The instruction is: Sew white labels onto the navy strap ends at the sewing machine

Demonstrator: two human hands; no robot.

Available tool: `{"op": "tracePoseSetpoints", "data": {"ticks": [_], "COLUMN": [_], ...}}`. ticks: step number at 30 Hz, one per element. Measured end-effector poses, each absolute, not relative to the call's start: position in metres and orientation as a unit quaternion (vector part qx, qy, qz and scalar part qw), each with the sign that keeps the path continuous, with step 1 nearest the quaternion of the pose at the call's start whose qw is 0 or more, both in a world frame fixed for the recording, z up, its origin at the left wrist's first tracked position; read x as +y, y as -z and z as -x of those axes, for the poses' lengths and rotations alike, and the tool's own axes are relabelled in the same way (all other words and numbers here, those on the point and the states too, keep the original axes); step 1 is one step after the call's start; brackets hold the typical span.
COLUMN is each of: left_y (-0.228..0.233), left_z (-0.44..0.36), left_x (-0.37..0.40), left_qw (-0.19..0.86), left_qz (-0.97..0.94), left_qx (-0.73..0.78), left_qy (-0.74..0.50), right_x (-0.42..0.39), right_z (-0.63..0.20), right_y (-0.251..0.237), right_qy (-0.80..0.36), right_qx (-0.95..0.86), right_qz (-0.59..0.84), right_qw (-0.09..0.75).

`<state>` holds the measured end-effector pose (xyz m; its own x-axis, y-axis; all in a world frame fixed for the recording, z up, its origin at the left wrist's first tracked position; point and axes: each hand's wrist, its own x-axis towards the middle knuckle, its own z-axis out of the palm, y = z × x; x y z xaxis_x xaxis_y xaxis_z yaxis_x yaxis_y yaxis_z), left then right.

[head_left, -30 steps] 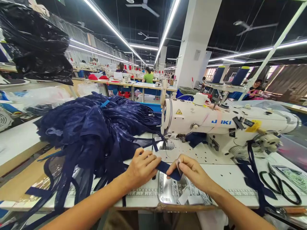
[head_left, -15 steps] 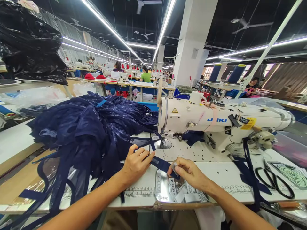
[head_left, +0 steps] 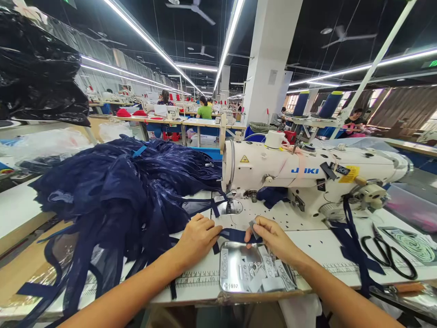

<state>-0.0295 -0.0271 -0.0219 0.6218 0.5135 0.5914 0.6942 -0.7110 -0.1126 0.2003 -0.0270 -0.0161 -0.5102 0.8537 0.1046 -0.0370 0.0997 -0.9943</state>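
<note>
My left hand [head_left: 200,239] is closed on one end of a navy fabric strap [head_left: 234,234], left of the metal tray. My right hand [head_left: 269,234] pinches a small grey label [head_left: 253,229] between thumb and fingers, with the strap's other end at its fingertips. Below the hands, a shiny metal tray [head_left: 229,282] holds several grey printed labels [head_left: 271,269]. Just beyond them is the needle plate [head_left: 235,206] of a white sewing machine [head_left: 262,164]. A navy piece with a grey label [head_left: 219,199] sewn on lies beside the presser foot.
A big heap of navy garments [head_left: 119,177] covers the left side of the table. Black scissors [head_left: 387,253] and navy straps [head_left: 355,246] lie at right. A printed ruler [head_left: 194,279] runs along the front edge. Other people sit at machines farther back.
The strap between my hands has shifted away from me, off the tray, and my right hand has risen slightly with the label. The whole view has shifted a little.
</note>
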Motion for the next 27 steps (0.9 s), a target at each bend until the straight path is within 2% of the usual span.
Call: {"op": "tracePoseSetpoints", "data": {"ticks": [6,12,14,20,27], "left_y": [0.013,0.008,0.008,0.01,0.015], "left_z": [0.02,0.013,0.014,0.017,0.016], "left_x": [-0.027,-0.023,-0.02,-0.013,-0.003], "left_qw": [-0.069,-0.355,-0.421,-0.51,-0.49], "left_qz": [0.876,0.757,0.717,0.656,0.664], "left_qx": [-0.401,-0.48,-0.487,-0.484,-0.504], "left_qy": [0.259,0.267,0.268,0.273,0.255], "right_x": [-0.019,-0.02,-0.02,-0.018,-0.017], "right_z": [-0.204,-0.204,-0.201,-0.195,-0.2], "right_y": [0.019,0.018,0.018,0.023,0.02], "right_qy": [-0.712,-0.742,-0.737,-0.711,-0.644], "right_qx": [-0.467,-0.382,-0.361,-0.31,-0.429], "right_qz": [0.302,0.295,0.309,0.353,0.42], "right_qw": [0.429,0.465,0.48,0.523,0.475]}}
